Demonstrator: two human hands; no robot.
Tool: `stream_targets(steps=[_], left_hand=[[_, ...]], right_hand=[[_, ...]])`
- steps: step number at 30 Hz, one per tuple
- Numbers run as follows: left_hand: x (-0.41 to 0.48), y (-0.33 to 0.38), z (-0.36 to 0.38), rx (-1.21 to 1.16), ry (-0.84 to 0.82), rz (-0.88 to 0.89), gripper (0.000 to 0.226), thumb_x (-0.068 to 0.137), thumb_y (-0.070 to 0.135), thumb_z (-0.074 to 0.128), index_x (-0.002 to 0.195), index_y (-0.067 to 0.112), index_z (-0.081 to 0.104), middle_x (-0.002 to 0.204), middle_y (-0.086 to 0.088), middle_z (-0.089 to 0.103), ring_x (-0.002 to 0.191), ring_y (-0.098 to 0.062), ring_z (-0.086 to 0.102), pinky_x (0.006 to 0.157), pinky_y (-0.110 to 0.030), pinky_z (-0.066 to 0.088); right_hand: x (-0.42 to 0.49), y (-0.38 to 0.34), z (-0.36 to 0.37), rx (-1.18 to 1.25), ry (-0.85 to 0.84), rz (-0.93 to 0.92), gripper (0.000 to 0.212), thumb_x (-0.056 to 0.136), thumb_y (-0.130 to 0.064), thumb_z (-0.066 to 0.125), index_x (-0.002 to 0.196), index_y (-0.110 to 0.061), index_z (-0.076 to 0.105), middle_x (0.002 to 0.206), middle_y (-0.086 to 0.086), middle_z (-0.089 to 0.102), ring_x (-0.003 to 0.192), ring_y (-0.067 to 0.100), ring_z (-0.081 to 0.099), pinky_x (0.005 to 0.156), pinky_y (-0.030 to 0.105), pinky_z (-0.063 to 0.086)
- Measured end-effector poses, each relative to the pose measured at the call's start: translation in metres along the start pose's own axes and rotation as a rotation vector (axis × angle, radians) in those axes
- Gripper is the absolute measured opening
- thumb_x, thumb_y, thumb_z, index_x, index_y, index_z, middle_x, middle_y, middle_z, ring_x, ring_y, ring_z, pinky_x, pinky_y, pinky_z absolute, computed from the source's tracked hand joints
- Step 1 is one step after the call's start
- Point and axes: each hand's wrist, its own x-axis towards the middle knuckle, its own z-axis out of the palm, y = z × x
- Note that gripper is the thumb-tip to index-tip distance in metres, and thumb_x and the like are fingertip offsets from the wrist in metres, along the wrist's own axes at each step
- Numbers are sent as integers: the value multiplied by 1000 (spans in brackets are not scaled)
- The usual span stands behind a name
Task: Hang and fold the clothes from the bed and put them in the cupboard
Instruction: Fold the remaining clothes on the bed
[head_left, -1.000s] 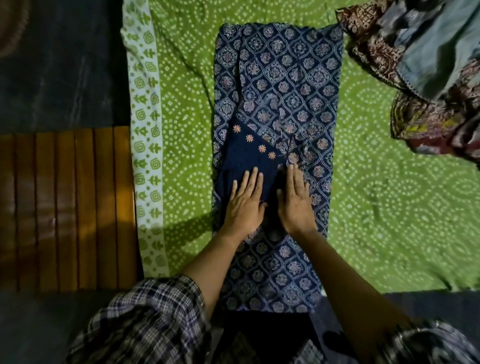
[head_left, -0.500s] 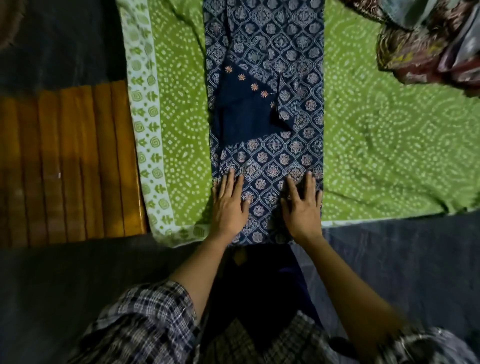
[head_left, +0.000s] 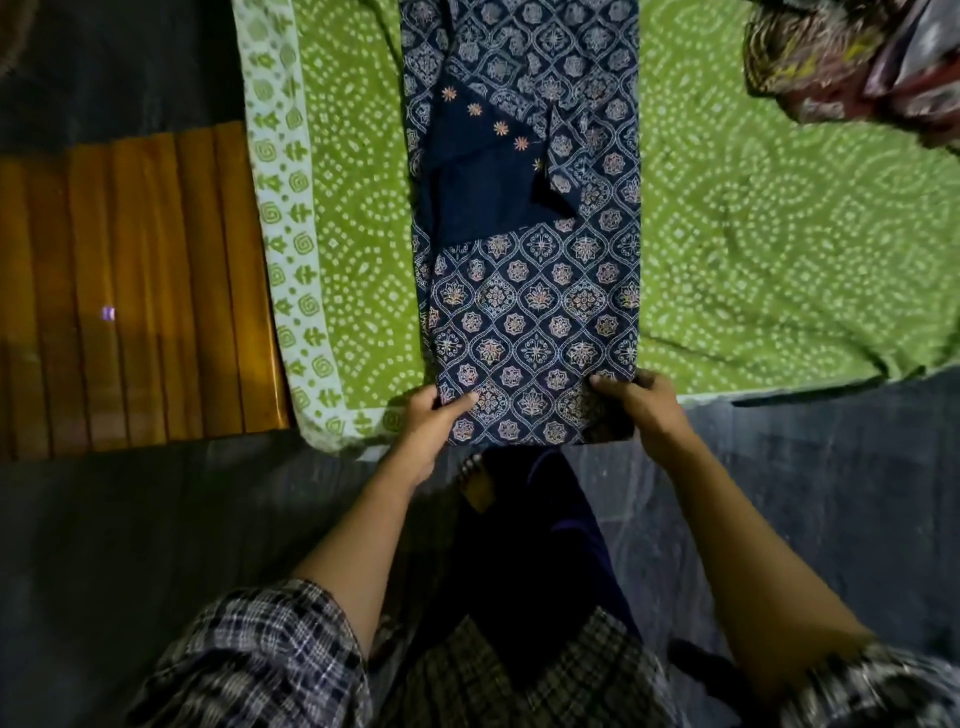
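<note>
Our left hand (head_left: 434, 423) and right hand (head_left: 641, 408) each pinch a near corner of the blue printed garment (head_left: 535, 312), stretched ahead of them.

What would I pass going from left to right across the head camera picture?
Wooden panel → white border of the sheet → blue garment → clothes pile.

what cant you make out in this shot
In the head view:
far end of the blue printed garment: cut off by the top edge
fingertips of the left hand and right hand: hidden under the garment's hem
pile of clothes: cut off by the top right corner
</note>
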Motion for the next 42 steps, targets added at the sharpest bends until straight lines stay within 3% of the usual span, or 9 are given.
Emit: stream_targets(steps=[4, 11, 16, 22, 25, 31, 34, 37, 42], left_hand=[[-2, -1, -7, -167, 19, -100, 83, 75, 20, 73, 143, 6, 27, 147, -11, 34, 133, -23, 34, 112, -41, 22], [-7, 6, -9, -340, -63, -271, 78, 65, 18, 76, 133, 9, 40, 145, -18, 36, 130, -34, 40, 110, -48, 31], [-10, 34, -15, -695, -76, -371, 49, 61, 7, 77, 103, 7, 52, 115, -22, 50, 106, -31, 55, 91, -40, 51], [14, 132, -4, -1050, -133, -333, 15, 93, 13, 47, 84, 2, 51, 84, -14, 55, 73, -18, 51, 50, -22, 52], [39, 175, 1, -1156, -161, -203, 25, 98, 18, 39, 96, -3, 52, 89, -20, 58, 79, -25, 57, 64, -31, 55], [74, 205, 30, -66, 243, 513, 27, 94, 12, 50, 119, 0, 53, 105, -1, 60, 86, -5, 54, 77, -13, 49], [91, 174, 41, 530, 233, 839, 47, 94, 24, 53, 137, 8, 43, 145, -9, 40, 124, -11, 40, 106, -24, 29], [112, 139, 38, 1010, 83, 809, 86, 84, 57, 48, 149, 22, 3, 156, -7, -10, 142, -18, -13, 115, -38, -8], [114, 133, 22, 1241, -102, 762, 133, 51, 70, 68, 142, 29, -19, 142, -3, -39, 132, -21, -36, 108, -38, -23]], right_hand=[[-4, 7, -11, 74, -100, 0, 3, 88, -5, 62, 88, -6, 59, 65, 0, 62, 54, 12, 58, 42, 22, 46], [-12, 15, -12, 120, 76, -4, 39, 82, -3, 68, 113, -7, 45, 98, 20, 67, 49, 14, 61, 34, 21, 39], [-17, -32, -13, 237, 23, -83, 30, 87, 4, 55, 100, -23, 49, 77, 0, 73, 72, 10, 68, 38, 18, 35], [20, -119, 1, 293, 12, -72, 18, 93, 7, 43, 98, 2, 60, 73, 3, 67, 61, 8, 65, 49, 16, 50], [50, -158, 11, 461, -68, -94, 22, 102, -13, 34, 110, -3, 52, 87, 10, 69, 87, 22, 65, 70, 29, 57], [86, -176, 34, -277, 116, -569, 56, 96, -37, 47, 143, -12, 30, 124, 18, 57, 107, 25, 60, 91, 41, 52], [104, -155, 45, -888, 97, -812, 57, 101, -40, 33, 150, -17, 16, 155, 13, 21, 141, 25, 25, 113, 40, 17], [129, -138, 49, -1276, -18, -847, 67, 95, -56, 8, 150, -18, 1, 159, 11, -4, 143, 20, -11, 113, 40, -8], [129, -134, 42, -1361, -38, -902, 77, 92, -63, 18, 151, -19, -2, 154, 9, -18, 143, 24, -15, 115, 46, -7]])
